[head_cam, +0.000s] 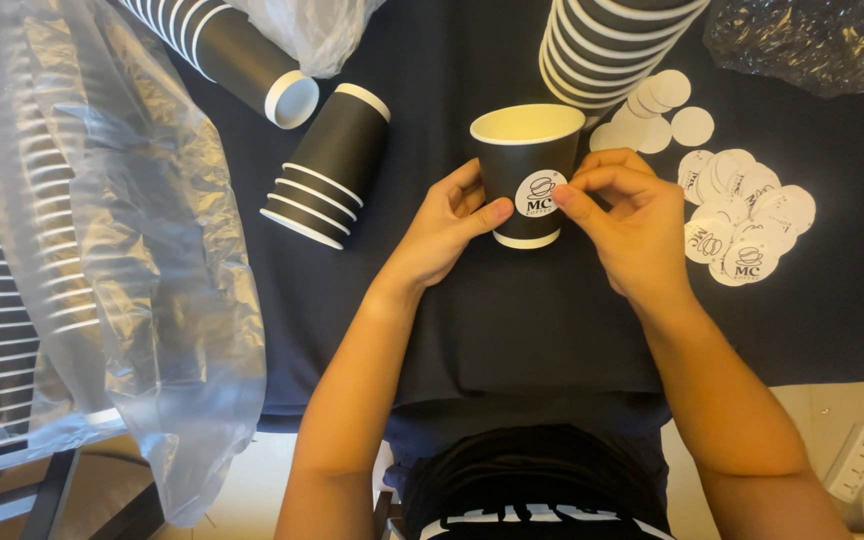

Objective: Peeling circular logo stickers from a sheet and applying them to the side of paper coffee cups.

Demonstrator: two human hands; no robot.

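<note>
A black paper cup [525, 160] with a cream inside stands upright on the dark cloth-covered table [452, 330]. A round white sticker [540, 194] sits on its front. My left hand [447, 225] grips the cup's left side, thumb against the wall near the sticker. My right hand [627, 225] holds the right side, and its fingertips press on the sticker's right edge. A loose pile of round white stickers [742, 215] lies just right of my right hand.
A short stack of black cups [327, 165] lies on its side at left, a longer stack [227, 50] behind it. Another tall stack [607, 50] lies behind the cup. Clear plastic bags [122, 230] hold more cups at far left. A white power strip [855, 462] lies lower right.
</note>
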